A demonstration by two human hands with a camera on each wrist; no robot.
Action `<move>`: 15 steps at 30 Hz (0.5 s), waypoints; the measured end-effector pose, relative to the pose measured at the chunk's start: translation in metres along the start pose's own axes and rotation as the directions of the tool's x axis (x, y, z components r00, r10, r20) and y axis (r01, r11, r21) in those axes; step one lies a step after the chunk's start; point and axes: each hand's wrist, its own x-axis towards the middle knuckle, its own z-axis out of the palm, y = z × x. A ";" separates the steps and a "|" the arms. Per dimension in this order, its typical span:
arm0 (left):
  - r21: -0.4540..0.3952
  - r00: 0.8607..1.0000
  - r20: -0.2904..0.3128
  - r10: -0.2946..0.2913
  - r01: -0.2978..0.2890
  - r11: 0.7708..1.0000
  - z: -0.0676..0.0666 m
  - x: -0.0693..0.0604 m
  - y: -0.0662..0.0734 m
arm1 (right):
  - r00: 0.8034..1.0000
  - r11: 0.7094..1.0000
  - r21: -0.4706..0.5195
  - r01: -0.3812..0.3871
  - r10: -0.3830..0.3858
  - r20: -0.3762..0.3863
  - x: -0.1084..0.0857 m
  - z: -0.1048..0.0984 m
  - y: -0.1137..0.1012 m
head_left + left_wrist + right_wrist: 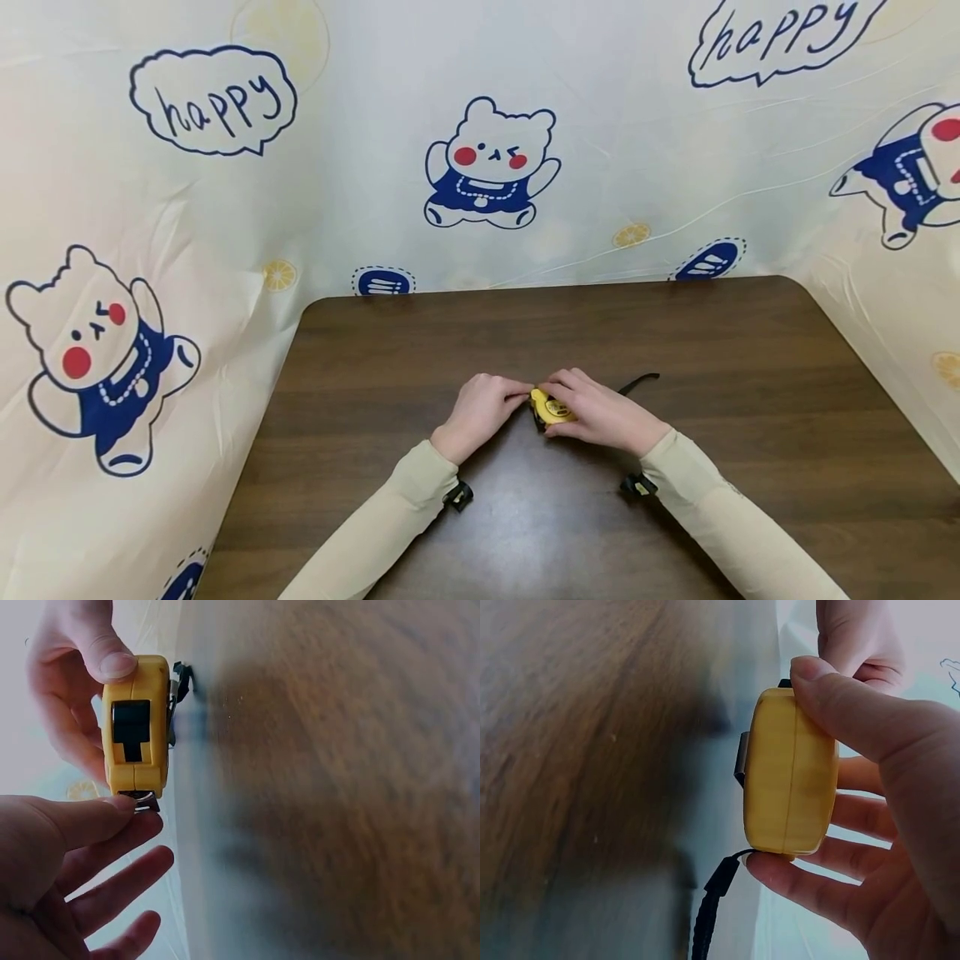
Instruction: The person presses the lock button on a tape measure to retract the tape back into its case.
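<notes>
A yellow tape measure (556,409) with black parts is held over the middle of the table. My right hand (597,412) grips its case, thumb on one end and fingers around the other, as the right wrist view shows. From the case hangs a black wrist strap (707,915). In the left wrist view, my left hand (71,862) pinches the metal end hook (146,801) at the tape's mouth between thumb and index finger; its other fingers are spread. The hook sits close against the case (136,776), with hardly any blade showing.
The brown wooden table (420,350) has rounded far corners. Behind it and on both sides hangs a pale cloth (375,192) printed with cartoon bears and the word happy. A small black camera is strapped at each wrist.
</notes>
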 end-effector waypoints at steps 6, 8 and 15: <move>-0.025 1.000 -0.008 -0.021 0.021 0.999 0.001 -0.003 -0.001 | 1.000 1.000 0.007 -0.007 0.007 0.009 -0.005 0.001 0.004; -0.035 1.000 -0.015 -0.028 0.027 0.999 0.001 -0.005 -0.004 | 1.000 1.000 0.004 -0.017 0.017 0.006 -0.007 -0.001 0.006; 0.026 0.995 -0.086 -0.047 0.049 0.998 -0.003 -0.012 -0.015 | 0.997 0.997 -0.001 -0.077 0.077 -0.014 -0.018 -0.013 0.023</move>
